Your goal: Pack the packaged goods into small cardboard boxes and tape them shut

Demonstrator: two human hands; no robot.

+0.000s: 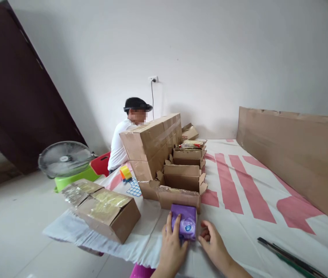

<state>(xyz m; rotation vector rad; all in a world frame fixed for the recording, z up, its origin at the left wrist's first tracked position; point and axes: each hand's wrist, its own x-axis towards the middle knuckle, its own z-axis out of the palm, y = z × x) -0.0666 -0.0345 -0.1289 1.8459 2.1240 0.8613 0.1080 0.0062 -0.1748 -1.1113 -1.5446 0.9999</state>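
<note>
A purple plastic-wrapped pack [183, 216] with a round blue mark lies at the near edge of the table, in front of a row of open cardboard boxes [180, 197]. The fingers of my left hand [172, 244] rest over its left part, with the thumb at the near side. Just right of the pack is my right hand [214, 244], fingers half curled and apart from the thumb, with nothing visible between them. What is inside the nearest box is hidden by its front wall.
A taped carton [103, 210] lies left. Tall stacked cartons [155, 146] stand behind the box row. A person in a white shirt [119, 139] sits beyond, near a fan [65, 159]. Tape [125, 173] lies left of the stack. A utility knife [289, 258] is at right, below a cardboard panel [291, 154].
</note>
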